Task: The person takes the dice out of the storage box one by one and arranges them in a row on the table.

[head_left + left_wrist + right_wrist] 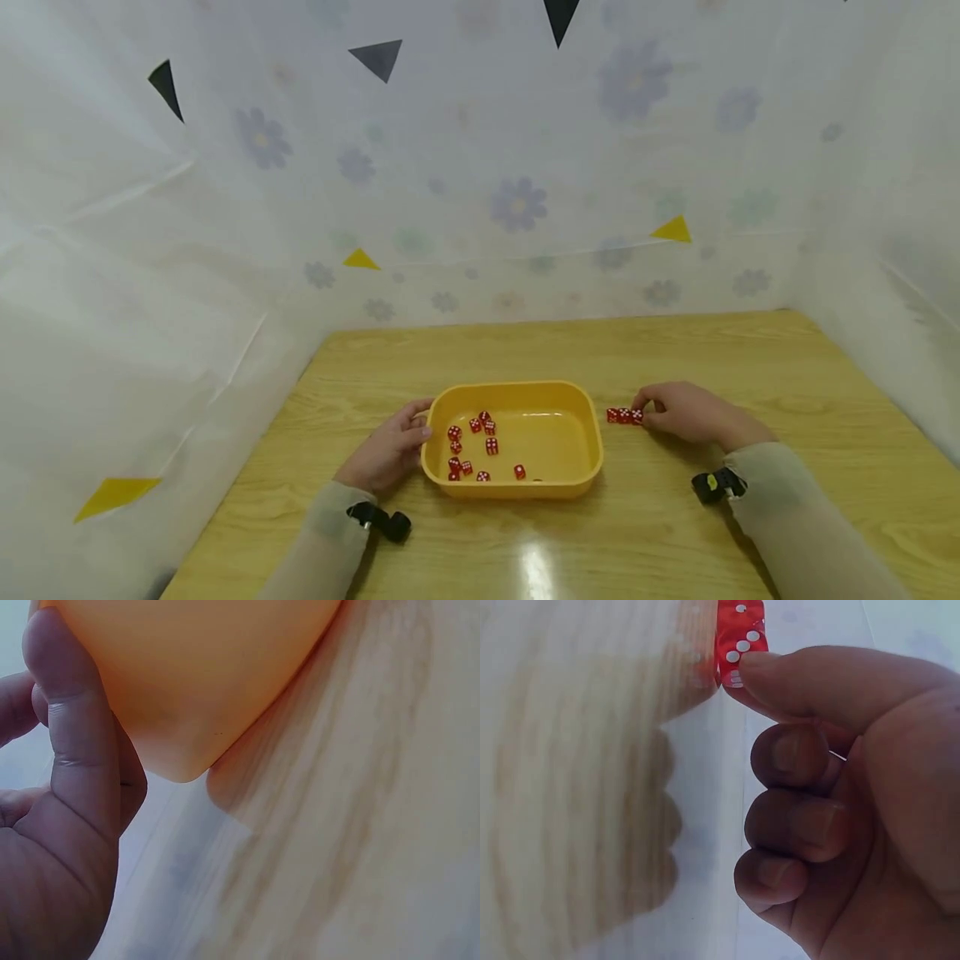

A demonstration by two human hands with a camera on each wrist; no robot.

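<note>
Both hands rest low on the wooden table point(675, 358). Her or his left hand point(390, 450) lies against the left wall of the yellow tray point(585, 450), thumb and fingers set flat on the plastic, steadying it rather than wrapping it. Inside that tray lie scattered red dice point(472, 450), mostly toward its left half. Just right of the tray, on the bare wood, a short row of red dice point(624, 415) sits side by side, touching. At the row's right end the right hand point(686, 412) pinches the last die point(740, 641) with thumb and forefinger, the other fingers curled into the palm. Behind the table hangs a flowered white sheet point(517, 200).
</note>
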